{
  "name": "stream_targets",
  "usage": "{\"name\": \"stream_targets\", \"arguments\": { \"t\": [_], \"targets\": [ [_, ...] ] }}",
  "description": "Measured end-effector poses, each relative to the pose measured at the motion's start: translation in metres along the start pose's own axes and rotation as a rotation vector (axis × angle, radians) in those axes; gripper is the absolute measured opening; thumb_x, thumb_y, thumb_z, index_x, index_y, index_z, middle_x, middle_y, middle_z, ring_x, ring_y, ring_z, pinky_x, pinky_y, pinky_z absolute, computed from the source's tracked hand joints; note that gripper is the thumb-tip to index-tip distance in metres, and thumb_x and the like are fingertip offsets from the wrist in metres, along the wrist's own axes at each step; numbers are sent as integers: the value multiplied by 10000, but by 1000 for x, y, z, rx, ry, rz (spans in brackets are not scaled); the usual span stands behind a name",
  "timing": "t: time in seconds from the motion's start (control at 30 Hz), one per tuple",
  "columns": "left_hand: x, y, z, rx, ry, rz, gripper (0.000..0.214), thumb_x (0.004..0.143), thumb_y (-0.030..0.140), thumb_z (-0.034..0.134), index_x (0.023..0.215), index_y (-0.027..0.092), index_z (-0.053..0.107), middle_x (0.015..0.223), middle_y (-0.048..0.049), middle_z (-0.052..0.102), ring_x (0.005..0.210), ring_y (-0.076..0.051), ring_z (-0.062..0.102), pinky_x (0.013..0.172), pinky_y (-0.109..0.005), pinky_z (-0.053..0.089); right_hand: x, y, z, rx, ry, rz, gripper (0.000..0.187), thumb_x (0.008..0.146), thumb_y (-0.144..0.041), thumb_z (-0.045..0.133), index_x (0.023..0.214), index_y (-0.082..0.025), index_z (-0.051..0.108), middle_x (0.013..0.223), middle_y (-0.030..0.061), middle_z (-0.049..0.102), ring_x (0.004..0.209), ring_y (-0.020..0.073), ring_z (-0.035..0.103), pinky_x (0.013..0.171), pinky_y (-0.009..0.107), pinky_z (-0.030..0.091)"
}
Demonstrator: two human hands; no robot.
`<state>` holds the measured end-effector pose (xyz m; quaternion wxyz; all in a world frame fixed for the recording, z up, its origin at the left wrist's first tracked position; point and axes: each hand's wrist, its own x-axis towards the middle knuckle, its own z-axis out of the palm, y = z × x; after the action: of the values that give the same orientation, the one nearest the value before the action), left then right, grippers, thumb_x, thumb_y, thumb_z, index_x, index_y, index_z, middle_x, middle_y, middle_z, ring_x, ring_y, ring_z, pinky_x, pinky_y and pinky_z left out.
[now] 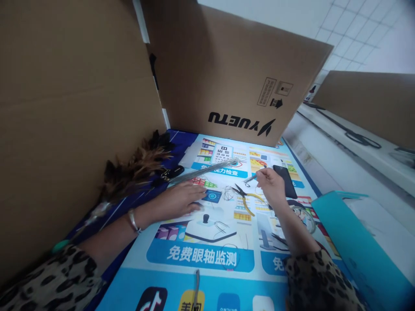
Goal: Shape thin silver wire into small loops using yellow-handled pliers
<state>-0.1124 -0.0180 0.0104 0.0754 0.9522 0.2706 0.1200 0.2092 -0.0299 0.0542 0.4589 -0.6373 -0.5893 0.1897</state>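
My left hand (183,199) lies palm down on the printed sheet (129,285), fingers stretched out and holding nothing. Just beyond it is a bundle of long, thin metal wires (207,169). My right hand (270,183) is raised a little over the sheet, thumb and fingers pinched on a few short, thin wires (249,178); their exact shape is hard to make out. Between the hands rest pliers (246,198) with yellow handles, jaws apart. Beside the pliers sits a loose tangle of fine wire (228,193).
A black phone (285,181) lies beyond my right wrist, with a clear roll (306,220) nearer. Brown feathers (136,168) and a black fob (177,171) are at left. Cardboard panels (240,73) stand behind and left. A teal box (353,242) is at right.
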Motion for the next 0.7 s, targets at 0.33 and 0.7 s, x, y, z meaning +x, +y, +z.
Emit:
{"name": "stream_targets", "arguments": {
  "t": [0.33, 0.7],
  "targets": [
    [0, -8, 17, -5, 24, -67, 498, 868, 473, 419, 1311, 245, 426, 1363, -58, 431, 1274, -199, 359, 1072, -353, 229, 29, 33, 40, 262, -21, 198, 284, 695, -435, 576, 770, -161, 571, 647, 5, 619, 466, 82, 521, 383, 176, 367],
    [0, -11, 27, -6, 84, -58, 468, 858, 452, 451, 1274, 238, 471, 1352, -64, 446, 1265, -195, 374, 1064, -356, 237, 43, 47, 59, 243, -110, 288, 310, 672, -471, 580, 699, -165, 535, 596, -6, 611, 374, 50, 427, 322, 159, 272]
  ]
}}
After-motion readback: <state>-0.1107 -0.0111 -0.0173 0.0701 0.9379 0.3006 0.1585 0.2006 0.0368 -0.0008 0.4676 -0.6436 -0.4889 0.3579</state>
